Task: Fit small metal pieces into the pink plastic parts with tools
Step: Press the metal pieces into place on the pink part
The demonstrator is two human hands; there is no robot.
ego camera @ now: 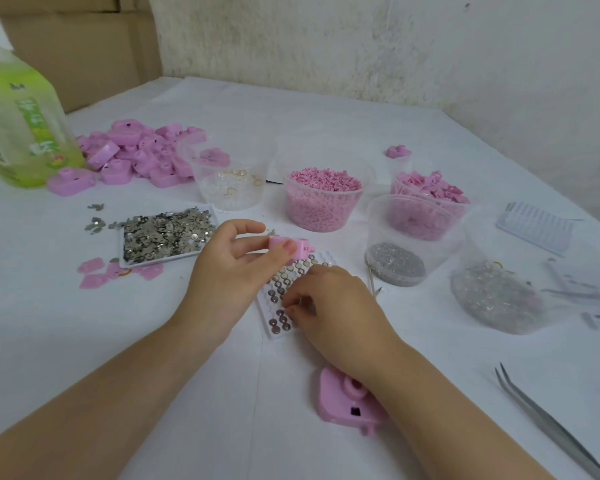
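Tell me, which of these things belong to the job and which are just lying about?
In the job:
left hand, holding a pink plastic part
right hand, fingertips at the white tray of round metal pieces
tray of flat metal pieces
tweezers

Lying about:
green bottle
cardboard boxes

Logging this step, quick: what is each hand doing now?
Left hand: pinches a pink plastic part.
Right hand: fingertips down on the white tray; hold cannot be told.
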